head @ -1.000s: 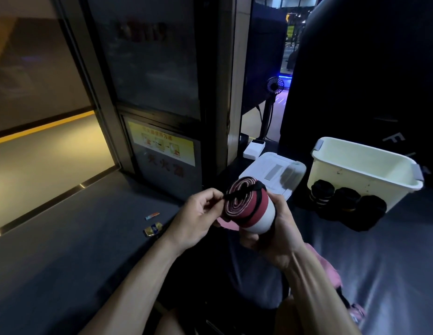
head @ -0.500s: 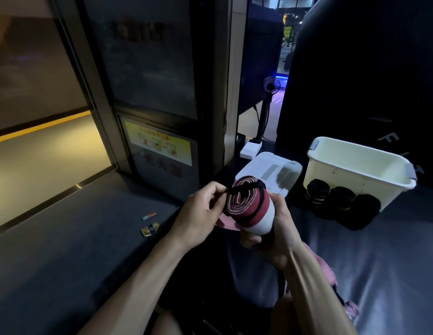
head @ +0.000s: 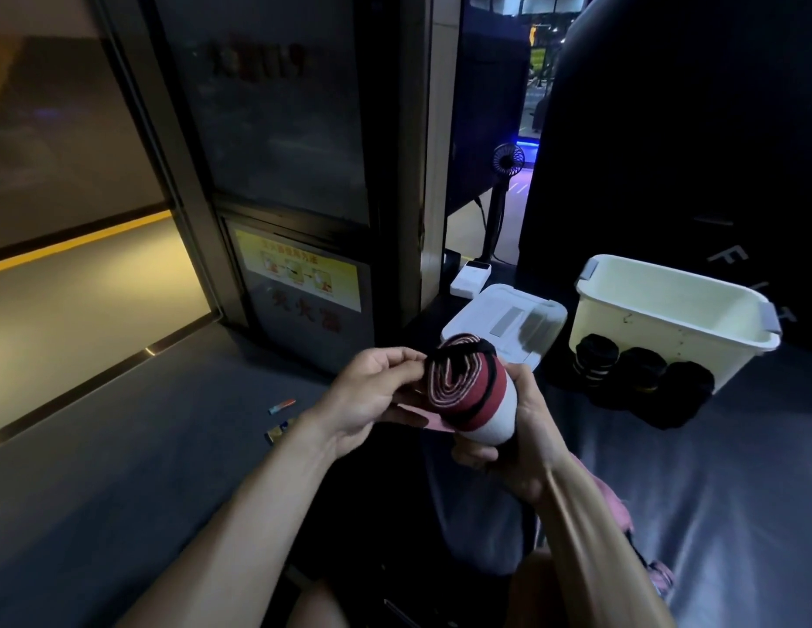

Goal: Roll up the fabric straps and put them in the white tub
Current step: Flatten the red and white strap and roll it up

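Between the two hands, up off the dark floor mat (head: 123, 469), is a rolled strap (head: 470, 392), red and white with a black band around it. The right hand (head: 524, 435) wraps around the white end from behind and holds the roll tight. The left hand (head: 368, 401) pinches the near end of the roll with its thumb and fingers. Past the right hand and off to its right sits the white tub (head: 667, 319). Three dark rolled straps (head: 640, 383) lean against the tub's front, outside it. Just past the hands lies a white lid (head: 504, 321). Left of the left hand, small bits (head: 282, 406) lie on the mat.
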Tool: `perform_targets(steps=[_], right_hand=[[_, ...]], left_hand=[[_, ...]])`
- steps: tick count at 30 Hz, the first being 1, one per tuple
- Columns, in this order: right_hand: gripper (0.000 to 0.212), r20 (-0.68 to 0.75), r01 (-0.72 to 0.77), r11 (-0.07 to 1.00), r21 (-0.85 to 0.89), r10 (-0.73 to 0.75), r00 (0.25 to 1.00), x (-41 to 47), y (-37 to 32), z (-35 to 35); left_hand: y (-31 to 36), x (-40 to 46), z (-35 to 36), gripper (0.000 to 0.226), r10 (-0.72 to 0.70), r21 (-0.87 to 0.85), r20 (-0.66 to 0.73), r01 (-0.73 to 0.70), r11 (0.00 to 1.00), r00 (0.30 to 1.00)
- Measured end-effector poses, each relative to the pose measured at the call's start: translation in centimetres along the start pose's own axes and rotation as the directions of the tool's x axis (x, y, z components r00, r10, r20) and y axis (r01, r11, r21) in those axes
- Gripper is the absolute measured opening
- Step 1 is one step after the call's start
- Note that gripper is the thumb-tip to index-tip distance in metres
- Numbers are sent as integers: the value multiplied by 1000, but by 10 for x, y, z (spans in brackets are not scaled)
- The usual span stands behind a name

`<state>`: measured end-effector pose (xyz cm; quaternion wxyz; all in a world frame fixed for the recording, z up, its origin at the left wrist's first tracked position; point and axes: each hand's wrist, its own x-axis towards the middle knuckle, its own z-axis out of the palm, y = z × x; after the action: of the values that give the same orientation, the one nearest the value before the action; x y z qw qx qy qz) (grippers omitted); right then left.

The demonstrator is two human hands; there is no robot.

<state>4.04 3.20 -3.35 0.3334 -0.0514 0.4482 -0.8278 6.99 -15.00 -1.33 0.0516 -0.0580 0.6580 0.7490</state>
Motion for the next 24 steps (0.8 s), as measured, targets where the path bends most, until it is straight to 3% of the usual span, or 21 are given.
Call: perform_targets(steps=[3, 6, 9, 13, 17, 19, 24], right_hand=[[57, 57, -24, 1000, -10, 25, 998, -1, 0, 0], [54, 86, -41, 999, -24, 43, 995, 2, 1, 1], [54, 89, -46, 998, -38, 49, 995, 0, 1, 3], [40, -6, -33, 999, -37, 32, 999, 5, 4, 0], [36, -144, -30, 996, -78, 19, 989, 17, 11, -3], [35, -163, -20, 995, -98, 4, 987, 19, 12, -4], [30, -159, 23, 995, -101, -39, 986, 17, 11, -6]], left_hand=[[14, -2, -11, 9, -10, 79, 118, 1, 997, 993], [17, -2, -12, 7, 20, 155, 45, -27, 988, 999], [17, -4, -17, 10, 144, 273, -12, -135, 953, 990], [17, -7, -16, 14, 321, 529, -86, -230, 817, 943], [5, -5, -6, 19, 353, 662, -191, -146, 735, 916], [-1, -2, -7, 19, 306, 641, -222, -98, 761, 926], [4, -6, 2, 12, 167, 359, -224, -78, 930, 960]])
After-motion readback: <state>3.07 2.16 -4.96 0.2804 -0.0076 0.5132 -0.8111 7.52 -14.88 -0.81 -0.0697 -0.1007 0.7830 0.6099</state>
